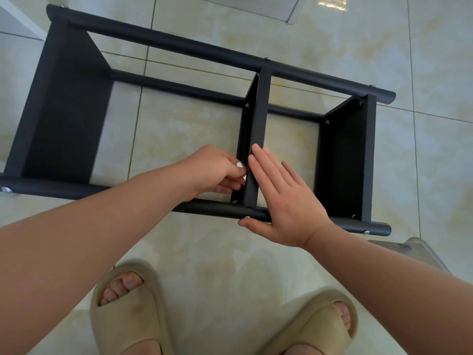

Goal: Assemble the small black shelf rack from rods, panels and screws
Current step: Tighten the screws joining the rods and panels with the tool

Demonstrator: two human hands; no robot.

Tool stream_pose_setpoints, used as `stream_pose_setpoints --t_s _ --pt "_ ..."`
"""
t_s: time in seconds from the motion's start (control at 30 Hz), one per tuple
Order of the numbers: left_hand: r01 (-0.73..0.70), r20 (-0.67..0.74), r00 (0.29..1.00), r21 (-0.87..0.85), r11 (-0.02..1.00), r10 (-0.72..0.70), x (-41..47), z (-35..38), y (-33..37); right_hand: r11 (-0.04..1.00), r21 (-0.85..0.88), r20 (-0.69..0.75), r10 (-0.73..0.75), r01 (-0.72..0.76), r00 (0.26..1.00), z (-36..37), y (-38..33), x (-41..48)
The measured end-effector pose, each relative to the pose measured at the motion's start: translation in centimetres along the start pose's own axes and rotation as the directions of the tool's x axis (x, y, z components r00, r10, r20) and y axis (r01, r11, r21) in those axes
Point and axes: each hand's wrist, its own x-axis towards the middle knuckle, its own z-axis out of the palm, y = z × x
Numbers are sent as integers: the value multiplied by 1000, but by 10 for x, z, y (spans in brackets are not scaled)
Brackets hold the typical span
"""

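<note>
The black shelf rack lies on its side on a glossy floor of large cream tiles with pale marbled veining and thin grout lines, right in front of the person's feet in beige slippers. Long round rods run across the view. The near rod rests on the tiles, and three flat panels stand between the rods: a wide left panel, a narrow middle panel and a right panel. Small screw heads show on the panels and at the rod ends. The left hand reaches in on the left face of the middle panel, its fingers curled and pinching a small white piece too small to identify. The right hand is flat, with straight fingers laid against the panel's near edge and the thumb tucked just under the near rod. At the top of the room a grey floor mat lies on the tiles, a white furniture edge cuts the top left corner, and a clear plastic object sits on the floor near the rack's right end.
</note>
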Motion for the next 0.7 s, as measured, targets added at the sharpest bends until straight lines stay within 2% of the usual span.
stream_pose_setpoints --t_s 0.37,0.7 --pt "51 67 997 -9 999 -50 1 -4 -4 1000 -7 10 4 -4 1000 0 0 0" --pt "-8 132 991 111 994 -7 -5 -11 -1 1000 -17 0 1 -1 1000 1 1 0"
